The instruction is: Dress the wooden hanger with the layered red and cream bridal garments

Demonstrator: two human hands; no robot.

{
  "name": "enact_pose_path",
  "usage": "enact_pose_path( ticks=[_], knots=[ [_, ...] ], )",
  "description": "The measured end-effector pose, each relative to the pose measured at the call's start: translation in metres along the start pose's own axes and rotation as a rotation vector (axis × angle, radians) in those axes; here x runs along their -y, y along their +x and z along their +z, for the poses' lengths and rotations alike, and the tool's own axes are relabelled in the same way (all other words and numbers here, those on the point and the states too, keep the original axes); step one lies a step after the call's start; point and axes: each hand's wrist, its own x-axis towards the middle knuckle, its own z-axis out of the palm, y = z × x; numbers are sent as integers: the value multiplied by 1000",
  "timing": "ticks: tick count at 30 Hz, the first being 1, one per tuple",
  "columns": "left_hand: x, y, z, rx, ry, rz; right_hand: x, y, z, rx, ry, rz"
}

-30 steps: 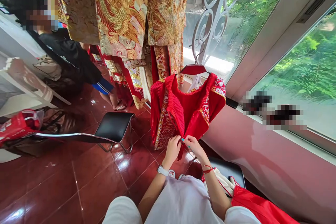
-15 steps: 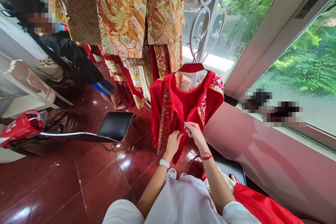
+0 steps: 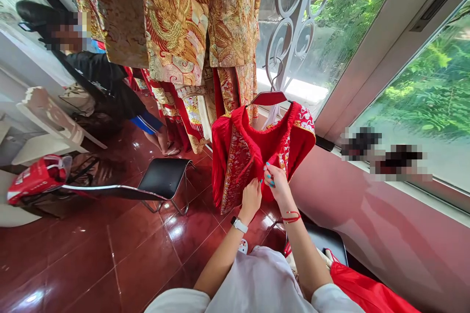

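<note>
Right hand (image 3: 278, 183) higher on red garment (image 3: 240, 156), front edge; floor (image 3: 147, 259) spreads leftward.

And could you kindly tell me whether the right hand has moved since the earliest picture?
Yes: the right hand has moved upward, closer to the white window grille.

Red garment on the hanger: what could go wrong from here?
1. The red garment hangs by its wide neckline from the hanger; a downward tug from the left hand or right hand at its front might slip it off.
2. The red bracelet on the right wrist could snag on the embroidered panel if that arm brushes across it.
</note>
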Motion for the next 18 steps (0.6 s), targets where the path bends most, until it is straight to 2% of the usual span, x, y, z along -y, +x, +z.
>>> enact_pose_path(
  ticks=[4, 8, 12, 18],
  knots=[
    [-8, 15, -11, -24, 3, 2, 36, 15, 16, -71, 40, -94],
    [-17, 22, -14, -71, -81, 29, 65, 24, 35, -91, 70, -117],
    [-14, 23, -11, -103, -136, 25, 70, 29, 43, -109, 106, -152],
    [0, 21, -15, -109, -96, 31, 68, 35, 41, -129, 81, -109]
  ],
)
